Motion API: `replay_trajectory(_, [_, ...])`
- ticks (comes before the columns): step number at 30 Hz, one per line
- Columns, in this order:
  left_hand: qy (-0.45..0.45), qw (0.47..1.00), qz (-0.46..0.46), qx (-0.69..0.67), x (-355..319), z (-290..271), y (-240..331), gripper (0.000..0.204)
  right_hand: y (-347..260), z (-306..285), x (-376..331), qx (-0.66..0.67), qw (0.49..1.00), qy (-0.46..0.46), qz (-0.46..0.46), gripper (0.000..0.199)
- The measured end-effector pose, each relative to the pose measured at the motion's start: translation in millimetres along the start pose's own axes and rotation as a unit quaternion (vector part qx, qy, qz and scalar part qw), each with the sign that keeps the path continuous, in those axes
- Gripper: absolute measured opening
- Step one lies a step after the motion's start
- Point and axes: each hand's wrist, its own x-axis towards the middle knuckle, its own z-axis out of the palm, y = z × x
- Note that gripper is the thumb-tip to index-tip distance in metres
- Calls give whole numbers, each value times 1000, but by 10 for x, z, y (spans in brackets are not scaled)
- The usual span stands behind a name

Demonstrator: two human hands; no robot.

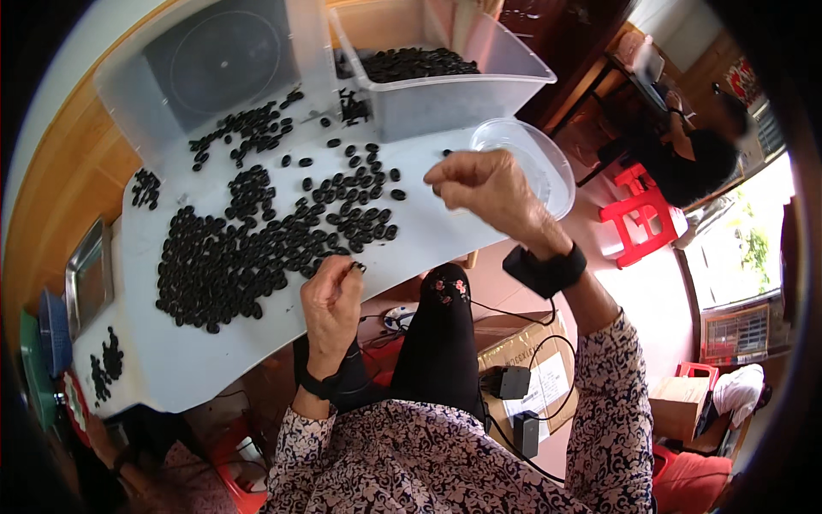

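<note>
Small black oval pieces (pixel 227 265) lie spread in a dense patch over the white table. At the patch's near right edge, my left hand (pixel 330 300) is closed, pinching a small black piece (pixel 358 266) between thumb and fingertips. My right hand (pixel 492 188) is raised to the right of the pieces, its fingers pinched together. What it holds, if anything, is too small to make out. Beside and partly behind that hand is a round clear plastic tub (pixel 558 167). Each of my wrists wears a black band.
A clear bin (pixel 454 103) holding many black pieces stands at the back, beside another clear container (pixel 128 86) tipped on its side. At left are a metal tray (pixel 90 278) and another person's hand (pixel 101 441). Red stools (pixel 638 227) and a seated person (pixel 706 158) are at right.
</note>
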Motion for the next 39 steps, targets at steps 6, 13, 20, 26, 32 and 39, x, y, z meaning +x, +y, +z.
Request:
replay_trajectory(6, [-17, 998, -10, -60, -1, 35, -3, 6, 500, 706, -232, 240, 968, -71, 33, 8])
replay_trajectory(13, [-28, 999, -13, -42, 6, -19, 45, 6, 530, 903, -182, 327, 940, -99, -15, 13])
replay_trajectory(20, [-41, 999, 0, -19, 22, -24, 21, 7, 512, 919, -177, 294, 949, -113, 1, 21])
replay_trajectory(26, [-49, 998, 27, 1, 41, -18, 32, 7, 494, 913, -203, 293, 949, -114, -2, 22])
replay_trajectory(32, [-46, 997, 51, 19, 45, -10, 56, 8, 486, 919, -220, 276, 955, -105, 13, 21])
replay_trajectory(39, [-48, 995, 80, 27, 51, -16, 31, 9, 512, 963, -230, 282, 954, -97, -19, 18])
